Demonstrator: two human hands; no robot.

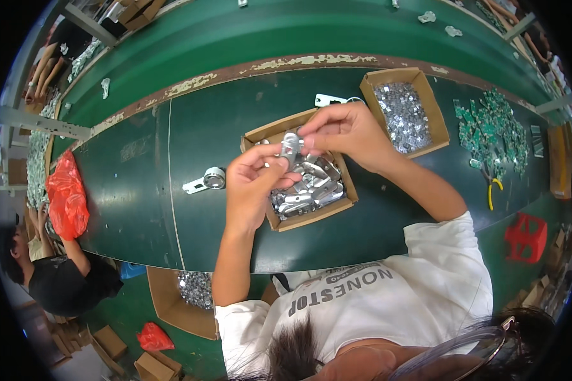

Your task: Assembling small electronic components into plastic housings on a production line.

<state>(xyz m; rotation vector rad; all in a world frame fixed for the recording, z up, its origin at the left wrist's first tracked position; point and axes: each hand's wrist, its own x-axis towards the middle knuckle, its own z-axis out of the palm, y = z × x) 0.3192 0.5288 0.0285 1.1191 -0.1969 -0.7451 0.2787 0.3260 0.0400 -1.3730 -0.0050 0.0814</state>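
Both hands work over an open cardboard box (346, 198) of shiny metal brackets (308, 190) on the green belt (140, 184). Left hand (251, 184) pinches a small silver bracket (290, 145) from below; right hand (346, 130) closes fingertips on its top end — so the part hangs between both, just above the box. A 2nd box (435, 114) w/ tiny metal bits sits to the right, near it. An assembled piece w/ a round roller (206, 180) lies on the belt, left of the hands.

Risk, as I judge it: grip is fingertip-only on slick metal — a slip drops the part back into the pile, or sharp stamped edges nick a finger.
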